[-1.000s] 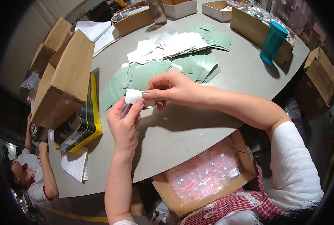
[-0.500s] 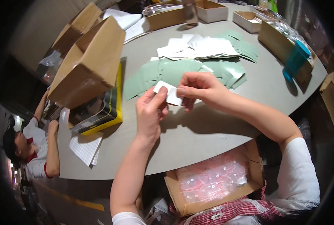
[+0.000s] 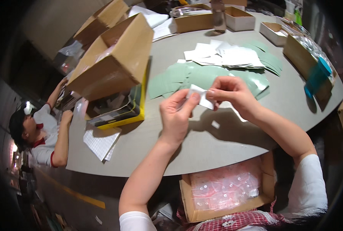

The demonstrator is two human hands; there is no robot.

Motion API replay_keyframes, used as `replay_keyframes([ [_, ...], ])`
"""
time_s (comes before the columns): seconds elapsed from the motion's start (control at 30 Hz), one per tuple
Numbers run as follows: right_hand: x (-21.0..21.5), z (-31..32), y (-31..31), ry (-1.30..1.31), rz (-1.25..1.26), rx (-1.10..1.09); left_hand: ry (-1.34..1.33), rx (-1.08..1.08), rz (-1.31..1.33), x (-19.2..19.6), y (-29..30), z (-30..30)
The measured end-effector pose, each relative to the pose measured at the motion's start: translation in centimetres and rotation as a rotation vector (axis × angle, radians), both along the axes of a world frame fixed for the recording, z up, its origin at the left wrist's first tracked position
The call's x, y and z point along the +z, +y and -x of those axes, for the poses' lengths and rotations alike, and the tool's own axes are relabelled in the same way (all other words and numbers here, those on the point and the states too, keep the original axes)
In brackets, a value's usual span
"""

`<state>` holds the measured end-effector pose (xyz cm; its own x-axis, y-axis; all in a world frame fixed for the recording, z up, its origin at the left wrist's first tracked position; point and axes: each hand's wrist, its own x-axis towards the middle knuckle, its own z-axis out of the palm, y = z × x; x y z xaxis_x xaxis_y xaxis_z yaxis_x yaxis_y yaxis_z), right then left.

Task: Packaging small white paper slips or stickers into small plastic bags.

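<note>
My left hand (image 3: 176, 115) pinches a small white piece of card (image 3: 203, 99) between thumb and fingers. At the card's other end, my right hand (image 3: 233, 94) is closed on it, thumb against fingertips. The card looks bent or folded in the middle. Below it, a tiny white scrap (image 3: 215, 124) shows over the table; whether it lies there or is falling I cannot tell. Just beyond my hands spread overlapping pale green sheets (image 3: 202, 75), with a loose pile of white sheets (image 3: 233, 55) behind them.
Left on the grey table (image 3: 140, 154) stands a tilted cardboard box (image 3: 117, 69) atop a black-and-yellow box (image 3: 142, 104). Gridded paper (image 3: 100, 142) lies nearby. A teal cup (image 3: 318, 79) leans at right. An open box of pink packets (image 3: 225, 188) sits against me. Another person (image 3: 44, 134) works at left.
The view has swung, so everything sits further right in it. My hands still hold the card, whose angle has shifted slightly. A tiny white scrap now shows beneath them.
</note>
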<state>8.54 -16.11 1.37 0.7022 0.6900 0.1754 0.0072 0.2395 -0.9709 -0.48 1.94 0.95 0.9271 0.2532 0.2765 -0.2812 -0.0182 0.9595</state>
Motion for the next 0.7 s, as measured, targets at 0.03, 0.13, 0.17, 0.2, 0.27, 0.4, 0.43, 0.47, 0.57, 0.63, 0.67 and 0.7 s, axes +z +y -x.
replay_keyframes([
  [0.03,-0.2,-0.1,-0.4,-0.025,-0.001,-0.006,0.004,-0.027,-0.023,-0.1,-0.1,0.0],
  [0.13,-0.3,0.3,-0.5,-0.072,0.003,-0.064,-0.018,-0.075,-0.027,-0.4,-0.7,0.1],
  [0.17,-0.2,0.5,-0.5,-0.084,0.019,-0.084,-0.023,-0.105,-0.018,-0.3,-1.0,0.1],
  [0.2,-0.1,0.8,-0.3,-0.09,0.041,-0.114,-0.058,-0.151,0.017,-1.0,-1.1,-0.3],
  [0.27,0.1,1.2,-0.3,-0.092,0.063,-0.113,-0.071,-0.211,0.076,-1.6,-1.3,-0.7],
  [0.4,0.1,1.2,-0.2,-0.058,0.12,-0.098,-0.025,-0.157,0.053,-1.5,-1.0,-0.6],
  [0.43,0.0,1.2,0.0,-0.064,0.116,-0.085,-0.002,-0.146,0.022,-1.6,-1.0,-0.7],
  [0.47,0.0,1.2,0.2,-0.086,0.11,-0.089,-0.018,-0.12,-0.005,-1.7,-0.7,-1.0],
  [0.57,-0.1,1.1,0.3,-0.095,0.113,-0.075,0.01,-0.119,-0.039,-2.3,-0.3,-1.2],
  [0.63,0.0,1.2,0.5,-0.081,0.124,-0.064,0.012,-0.111,-0.048,-2.7,-0.2,-1.3],
  [0.67,0.1,1.2,0.5,-0.069,0.118,-0.062,0.045,-0.131,-0.068,-2.7,-0.3,-1.3],
  [0.7,0.1,1.2,0.5,-0.056,0.112,-0.059,0.079,-0.152,-0.087,-2.7,-0.4,-1.2],
])
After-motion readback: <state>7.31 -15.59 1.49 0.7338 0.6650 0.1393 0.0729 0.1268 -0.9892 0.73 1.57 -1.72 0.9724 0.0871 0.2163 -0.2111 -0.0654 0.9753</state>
